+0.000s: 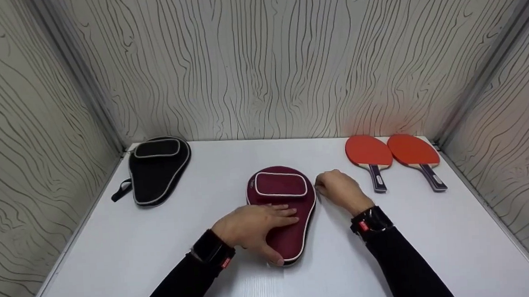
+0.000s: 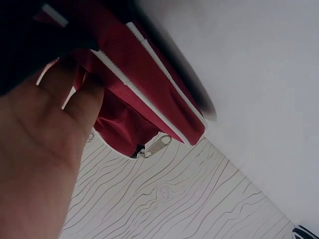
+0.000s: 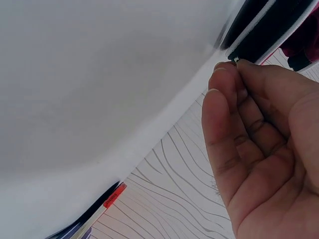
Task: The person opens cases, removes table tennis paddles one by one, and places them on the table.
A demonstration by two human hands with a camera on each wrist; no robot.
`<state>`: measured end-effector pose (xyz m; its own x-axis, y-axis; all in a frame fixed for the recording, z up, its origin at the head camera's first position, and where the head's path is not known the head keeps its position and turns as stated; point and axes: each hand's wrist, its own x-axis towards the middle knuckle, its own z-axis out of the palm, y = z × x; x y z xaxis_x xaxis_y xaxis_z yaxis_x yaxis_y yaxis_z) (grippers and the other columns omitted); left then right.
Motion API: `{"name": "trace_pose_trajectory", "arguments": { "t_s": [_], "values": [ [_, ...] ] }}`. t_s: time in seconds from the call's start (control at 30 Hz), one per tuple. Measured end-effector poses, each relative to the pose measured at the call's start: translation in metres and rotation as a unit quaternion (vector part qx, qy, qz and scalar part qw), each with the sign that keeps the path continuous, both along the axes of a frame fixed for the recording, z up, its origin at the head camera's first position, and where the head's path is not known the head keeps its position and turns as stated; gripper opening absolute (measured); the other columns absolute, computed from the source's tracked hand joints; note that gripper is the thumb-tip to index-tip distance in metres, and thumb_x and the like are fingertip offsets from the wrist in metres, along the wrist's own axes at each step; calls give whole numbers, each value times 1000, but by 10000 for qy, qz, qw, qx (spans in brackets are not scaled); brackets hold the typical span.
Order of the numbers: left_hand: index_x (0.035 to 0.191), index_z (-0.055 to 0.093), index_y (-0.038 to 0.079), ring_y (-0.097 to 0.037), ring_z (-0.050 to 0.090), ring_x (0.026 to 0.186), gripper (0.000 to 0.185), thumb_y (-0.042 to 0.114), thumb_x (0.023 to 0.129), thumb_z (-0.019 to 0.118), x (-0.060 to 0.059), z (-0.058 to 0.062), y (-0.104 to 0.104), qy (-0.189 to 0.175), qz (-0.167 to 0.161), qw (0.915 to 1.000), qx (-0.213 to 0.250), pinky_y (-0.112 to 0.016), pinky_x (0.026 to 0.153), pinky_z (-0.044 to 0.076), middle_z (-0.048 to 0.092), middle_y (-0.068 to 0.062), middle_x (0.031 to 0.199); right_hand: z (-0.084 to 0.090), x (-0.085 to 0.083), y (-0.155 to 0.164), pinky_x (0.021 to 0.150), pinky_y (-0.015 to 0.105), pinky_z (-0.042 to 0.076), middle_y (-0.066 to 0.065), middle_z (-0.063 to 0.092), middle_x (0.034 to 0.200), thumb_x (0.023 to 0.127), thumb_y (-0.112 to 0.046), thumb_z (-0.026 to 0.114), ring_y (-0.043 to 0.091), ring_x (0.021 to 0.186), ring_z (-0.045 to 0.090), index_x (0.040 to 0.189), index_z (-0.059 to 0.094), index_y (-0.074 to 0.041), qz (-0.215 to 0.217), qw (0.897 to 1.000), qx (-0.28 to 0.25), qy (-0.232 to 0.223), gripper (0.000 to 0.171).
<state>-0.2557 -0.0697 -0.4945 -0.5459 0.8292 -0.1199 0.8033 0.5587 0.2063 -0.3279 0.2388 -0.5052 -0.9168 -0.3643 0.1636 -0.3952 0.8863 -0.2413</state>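
the red case lies at the centre of the table, and as far as i can see it is zipped all round, with a zip pull showing in the left wrist view. my left hand lies flat on its lower half with straight fingers, while my right hand pinches something small at the case's right edge. i judge the opening barely begun; the black case at upper left and two paddles at upper right lie untouched.
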Motion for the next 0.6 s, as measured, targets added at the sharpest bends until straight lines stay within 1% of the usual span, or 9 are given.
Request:
{"name": "trace_pose_trajectory", "arguments": {
  "t_s": [0.17,0.3,0.6],
  "values": [
    [179,52,29,-11,39,179,104,75,93,89,0,-1,0,36,117,9999,-26,-37,145,40,42,10,191,-2,0,-1,77,56,69,12,88,98,104,-7,80,35,91,84,99,88,-7,45,10000,41,34,10],
    [179,53,29,-11,41,178,103,75,93,88,0,0,0,121,184,9998,-3,-37,144,41,44,10,190,-1,0,-3,80,56,70,12,89,100,104,-7,81,36,94,85,100,89,-6,58,10000,30,-8,9],
    [180,51,29,-11,41,178,104,75,94,87,-5,0,-6,136,476,9988,39,-39,145,41,44,9,190,2,4,-10,78,56,69,10,89,98,105,-10,84,34,92,85,98,89,-7,269,9996,67,-61,9]
  ]
}}
